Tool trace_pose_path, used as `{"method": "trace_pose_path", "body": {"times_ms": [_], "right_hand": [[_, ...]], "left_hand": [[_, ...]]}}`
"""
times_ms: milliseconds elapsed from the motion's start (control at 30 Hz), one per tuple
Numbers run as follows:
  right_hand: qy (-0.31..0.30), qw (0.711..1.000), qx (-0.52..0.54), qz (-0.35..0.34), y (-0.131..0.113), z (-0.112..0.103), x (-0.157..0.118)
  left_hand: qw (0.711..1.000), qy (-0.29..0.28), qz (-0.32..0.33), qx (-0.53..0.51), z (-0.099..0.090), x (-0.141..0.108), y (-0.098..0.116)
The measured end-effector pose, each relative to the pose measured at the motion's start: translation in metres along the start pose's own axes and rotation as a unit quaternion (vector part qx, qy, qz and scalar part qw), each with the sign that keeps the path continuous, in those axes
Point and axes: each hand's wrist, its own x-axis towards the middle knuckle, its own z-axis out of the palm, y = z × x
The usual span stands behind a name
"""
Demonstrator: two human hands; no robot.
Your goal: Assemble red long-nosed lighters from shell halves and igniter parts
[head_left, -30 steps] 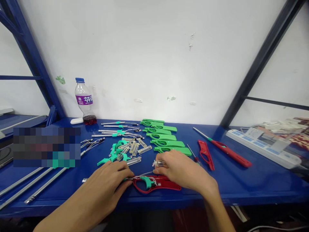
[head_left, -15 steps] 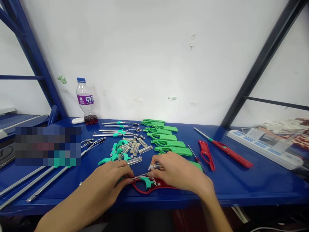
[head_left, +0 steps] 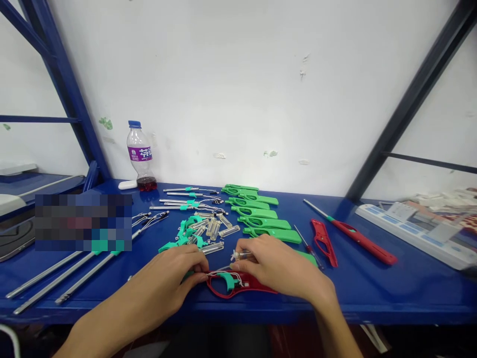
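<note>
A red lighter shell half [head_left: 257, 283] lies near the table's front edge, with a teal trigger [head_left: 230, 281] and thin white wires inside its loop. My left hand [head_left: 182, 273] pinches the shell's left end, where the wires run in; its fingertips partly hide that spot. Above the shell's middle, my right hand [head_left: 276, 266] grips a small clear fuel tank [head_left: 244, 255] between thumb and fingers. Beyond my hands are loose clear tanks [head_left: 213, 228] and a heap of teal triggers [head_left: 182, 236].
Green lighter shells [head_left: 270, 223] form a column behind my right hand. To the right are a screwdriver [head_left: 307, 244], a red shell half [head_left: 323, 242], a complete red lighter [head_left: 363, 241] and a power strip [head_left: 413, 233]. Metal rods [head_left: 89, 273] lie left; a bottle [head_left: 141, 159] stands behind.
The whole view has shifted slightly, so things appear a little further right. Both hands keep nearly the same hold, the left on the shell and the right on the fuel tank.
</note>
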Motion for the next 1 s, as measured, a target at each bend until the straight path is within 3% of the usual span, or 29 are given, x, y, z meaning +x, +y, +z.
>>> {"method": "trace_pose_path", "body": {"times_ms": [400, 1000], "right_hand": [[0.013, 1.0, 0.008, -0.005, -0.006, -0.005, -0.006], [0.038, 0.999, 0.014, -0.01, -0.011, -0.007, -0.008]], "left_hand": [[0.998, -0.01, 0.058, 0.028, 0.0, -0.002, 0.0], [0.994, 0.03, 0.098, 0.037, 0.0, 0.001, 0.01]]}}
